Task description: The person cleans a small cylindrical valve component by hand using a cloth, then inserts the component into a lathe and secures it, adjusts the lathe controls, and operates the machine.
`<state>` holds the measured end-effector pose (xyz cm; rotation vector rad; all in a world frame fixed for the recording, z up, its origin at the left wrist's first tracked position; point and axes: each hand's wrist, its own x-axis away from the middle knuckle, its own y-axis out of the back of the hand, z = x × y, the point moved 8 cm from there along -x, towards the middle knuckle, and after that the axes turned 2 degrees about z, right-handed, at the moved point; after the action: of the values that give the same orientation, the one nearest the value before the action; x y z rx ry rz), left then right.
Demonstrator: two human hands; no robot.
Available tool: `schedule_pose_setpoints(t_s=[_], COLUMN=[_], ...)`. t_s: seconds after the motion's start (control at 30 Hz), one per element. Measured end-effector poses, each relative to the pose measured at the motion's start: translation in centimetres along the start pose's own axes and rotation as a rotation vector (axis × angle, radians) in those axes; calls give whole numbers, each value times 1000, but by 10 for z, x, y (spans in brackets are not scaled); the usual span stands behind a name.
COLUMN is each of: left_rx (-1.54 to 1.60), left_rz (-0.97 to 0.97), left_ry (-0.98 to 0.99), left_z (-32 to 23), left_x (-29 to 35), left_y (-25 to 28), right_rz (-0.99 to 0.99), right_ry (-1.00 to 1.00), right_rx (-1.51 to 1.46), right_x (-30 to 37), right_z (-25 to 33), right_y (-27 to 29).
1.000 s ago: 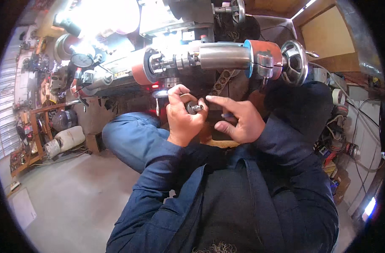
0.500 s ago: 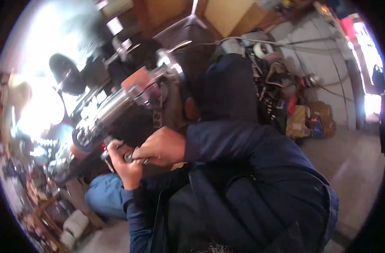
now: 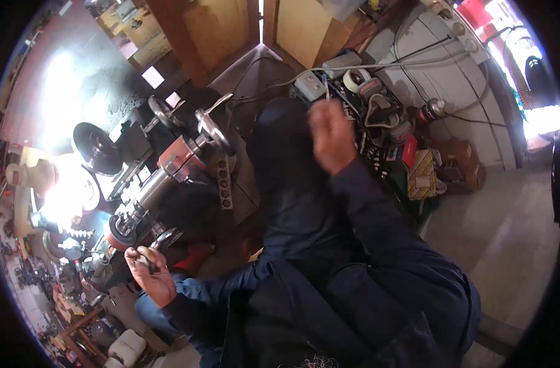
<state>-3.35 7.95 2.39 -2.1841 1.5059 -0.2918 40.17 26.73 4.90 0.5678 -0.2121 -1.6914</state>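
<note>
My left hand (image 3: 152, 279) is closed, fingers curled round a small dark metal part (image 3: 146, 264), mostly hidden by the fingers. It is beside the near end of a machine (image 3: 158, 189) with a bright metal cylinder, close to a small chromed handwheel (image 3: 168, 238). My right hand (image 3: 332, 138), smeared by motion, is raised over my right leg, near a cluttered pile of tools. Its fingers are closed, and a thin, pale rod-like tool (image 3: 327, 89) sticks up from them; its exact kind cannot be made out.
A larger chromed handwheel (image 3: 214, 130) tops the machine's far end. Beneath lies a power strip (image 3: 223, 184). At right are a roll of tape (image 3: 355, 78), a yellow box (image 3: 422, 175), a cardboard box (image 3: 463, 162) and trailing cables. A bright lamp (image 3: 65, 184) glows at left.
My hands were together over the small metal part. Now they are apart: the right has swung up and right with the thin tool, the left has moved down and left.
</note>
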Motion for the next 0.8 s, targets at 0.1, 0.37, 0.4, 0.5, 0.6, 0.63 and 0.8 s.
schedule_pose_setpoints(t_s=[0.1,0.37,0.4,0.5,0.6,0.63,0.8], left_rx=[48,25,90,200,194,223,391], left_rz=[4,-237,-165,-381,-386,-368,-607], left_ry=[-41,-300,-348,-386,-386,-394,-297], left_z=[-33,-91,-96,-82,-54,-46,-10], left_x=[0,-29,-32,-6,-3,-1,-7], left_y=[11,89,91,128,143,144,142], right_rz=[-189,178,163,299,240,220,185], right_ry=[109,-211,-215,-313,-253,-231,-106], right_rx=[584,1295,1261,1296,1265,1245,951], right_x=[-54,-107,-115,-95,-103,-106,-125], right_z=[-95,-322,-330,-234,-236,-238,-235], right_y=[30,56,70,32,39,41,47])
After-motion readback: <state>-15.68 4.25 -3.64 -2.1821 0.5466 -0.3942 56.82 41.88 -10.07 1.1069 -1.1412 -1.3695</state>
